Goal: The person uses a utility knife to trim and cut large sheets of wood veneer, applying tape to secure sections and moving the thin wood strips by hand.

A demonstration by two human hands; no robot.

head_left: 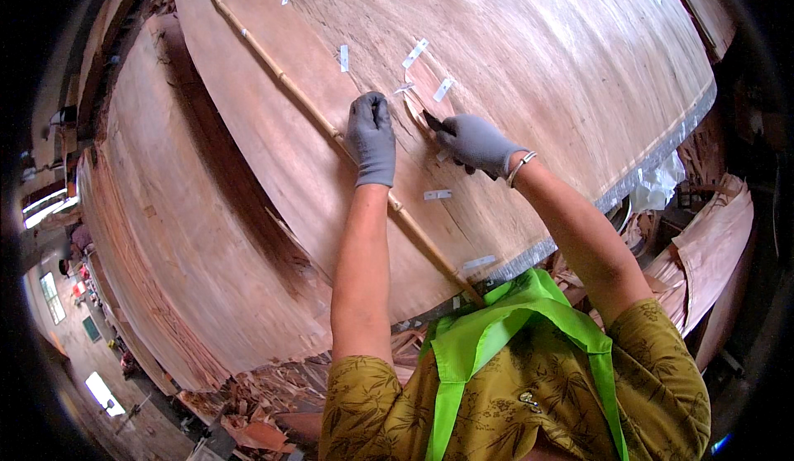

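Observation:
A broad sheet of wood veneer (562,64) lies under both hands, dotted with short pieces of white tape (415,53). My right hand (480,143), in a grey glove, is closed around a dark-bladed knife (432,121). Its tip points at a narrow strip of veneer (415,112) beside a split in the sheet. To the left, my gloved left hand (372,140) is closed, fingers curled in; what they hold, if anything, is hidden. It is beside a bamboo pole (285,82) that runs diagonally across the veneer, passing close to the wrist.
Another stack of veneer sheets (165,213) stands to the left, with a dark gap before the sheet I work on. Torn veneer scraps (256,432) lie at the lower left. Crumpled clear plastic (659,184) and a curled veneer piece (715,246) are at the right.

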